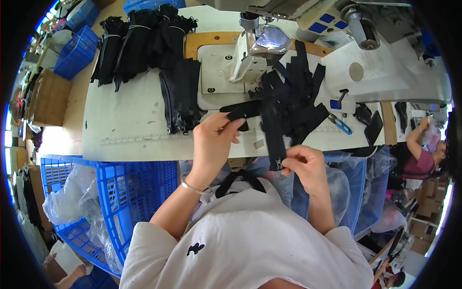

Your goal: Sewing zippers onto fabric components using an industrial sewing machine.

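My left hand (211, 139) pinches the end of a black strip (248, 111) between thumb and fingers, in front of the sewing machine head (252, 53). My right hand (305, 163) grips the near end of a black zipper (273, 137), where a small metal slider shows. This zipper hangs toward me over the table's front edge. Whether the strip and the zipper are joined cannot be seen, since their far parts meet a heap of black zippers (301, 86) right of the machine. More zippers (180, 96) lie in a stack left of the machine.
Tied black zipper bundles (137, 43) lie at the table's far left. Blue-handled snips (341, 125) rest right of the heap. A blue crate (137, 202) holding clear plastic stands below the table at left; blue bins (353, 192) stand at right. Another person (423, 156) sits far right.
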Demonstrator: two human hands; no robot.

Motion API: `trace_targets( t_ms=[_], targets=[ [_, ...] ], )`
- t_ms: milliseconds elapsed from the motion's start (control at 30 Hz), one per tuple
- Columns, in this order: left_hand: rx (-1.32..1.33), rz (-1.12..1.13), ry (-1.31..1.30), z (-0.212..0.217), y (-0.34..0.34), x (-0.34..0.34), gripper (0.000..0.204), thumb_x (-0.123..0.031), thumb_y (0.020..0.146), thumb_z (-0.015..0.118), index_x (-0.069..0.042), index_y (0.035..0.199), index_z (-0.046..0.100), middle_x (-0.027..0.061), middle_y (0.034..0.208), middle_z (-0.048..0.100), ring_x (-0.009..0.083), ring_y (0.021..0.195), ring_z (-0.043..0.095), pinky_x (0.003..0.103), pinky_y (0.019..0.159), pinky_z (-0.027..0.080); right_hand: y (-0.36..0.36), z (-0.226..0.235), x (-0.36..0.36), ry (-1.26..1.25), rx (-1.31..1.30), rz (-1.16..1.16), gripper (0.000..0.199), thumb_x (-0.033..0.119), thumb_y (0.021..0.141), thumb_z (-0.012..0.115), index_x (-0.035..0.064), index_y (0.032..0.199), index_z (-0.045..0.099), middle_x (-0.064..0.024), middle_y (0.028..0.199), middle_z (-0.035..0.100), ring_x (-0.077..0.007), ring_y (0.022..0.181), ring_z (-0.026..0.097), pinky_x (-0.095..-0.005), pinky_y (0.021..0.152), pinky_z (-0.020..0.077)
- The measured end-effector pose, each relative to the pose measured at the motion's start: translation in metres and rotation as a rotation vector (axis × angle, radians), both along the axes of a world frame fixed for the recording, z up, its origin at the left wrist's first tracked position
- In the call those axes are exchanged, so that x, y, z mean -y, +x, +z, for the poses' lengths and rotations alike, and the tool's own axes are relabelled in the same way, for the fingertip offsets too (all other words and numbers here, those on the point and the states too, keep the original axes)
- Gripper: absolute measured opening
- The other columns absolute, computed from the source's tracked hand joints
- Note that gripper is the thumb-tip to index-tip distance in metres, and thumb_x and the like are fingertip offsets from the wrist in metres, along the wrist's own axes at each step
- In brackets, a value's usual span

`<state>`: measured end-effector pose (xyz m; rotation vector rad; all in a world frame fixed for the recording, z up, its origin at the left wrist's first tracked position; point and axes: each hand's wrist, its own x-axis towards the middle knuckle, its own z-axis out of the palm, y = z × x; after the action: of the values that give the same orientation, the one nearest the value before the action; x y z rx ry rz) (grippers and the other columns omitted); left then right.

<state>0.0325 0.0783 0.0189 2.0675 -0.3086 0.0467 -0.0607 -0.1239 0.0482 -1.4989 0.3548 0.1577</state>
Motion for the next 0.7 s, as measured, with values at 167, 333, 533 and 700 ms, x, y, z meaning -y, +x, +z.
trace_targets(
  t_ms=[167,333,533,700],
  targets=[
    [-0.623,-0.027,-0.744,0.008,-0.008,-0.011,0.020,-0.010,0.091,0.058,0.009,0.086,0.061,0.0077,0.074,0.062,0.0132,0.063,0.064,0.024,0.054,0.055,0.023,0.021,-0.024,-0.127,0.320,0.208,0.010,0.002,0.078,0.070,-0.0015,0.087,0.065,-0.0021,0.074,0.064,-0.0077,0.065,0.057,-0.0197,0.062,0.0441],
    [-0.668,0.005,-0.808,0.013,-0.015,-0.013,0.024,-0.015,0.090,0.061,0.008,0.090,0.066,0.0067,0.071,0.062,0.0113,0.059,0.061,0.024,0.052,0.054,0.056,0.005,-0.045,-0.329,0.512,0.225,0.012,0.011,0.083,0.067,-0.0007,0.085,0.062,-0.0010,0.076,0.061,-0.0071,0.067,0.054,-0.0211,0.062,0.0423],
    [-0.704,-0.024,-0.928,0.011,-0.014,-0.013,0.021,-0.014,0.090,0.058,0.006,0.087,0.066,0.0093,0.071,0.064,0.0127,0.055,0.060,0.024,0.051,0.052,0.053,-0.001,-0.041,0.016,0.101,0.249,0.011,0.009,0.088,0.063,-0.0011,0.087,0.059,-0.0015,0.076,0.060,-0.0062,0.065,0.058,-0.0202,0.060,0.0481],
    [-0.579,-0.041,-0.651,0.018,-0.011,-0.004,0.021,-0.015,0.087,0.064,0.005,0.083,0.066,0.0043,0.067,0.061,0.0076,0.055,0.057,0.021,0.048,0.049,0.050,-0.002,-0.039,0.025,0.121,0.213,0.009,0.006,0.087,0.063,-0.0011,0.086,0.057,-0.0021,0.077,0.060,-0.0071,0.066,0.060,-0.0206,0.060,0.0493]
  ],
)
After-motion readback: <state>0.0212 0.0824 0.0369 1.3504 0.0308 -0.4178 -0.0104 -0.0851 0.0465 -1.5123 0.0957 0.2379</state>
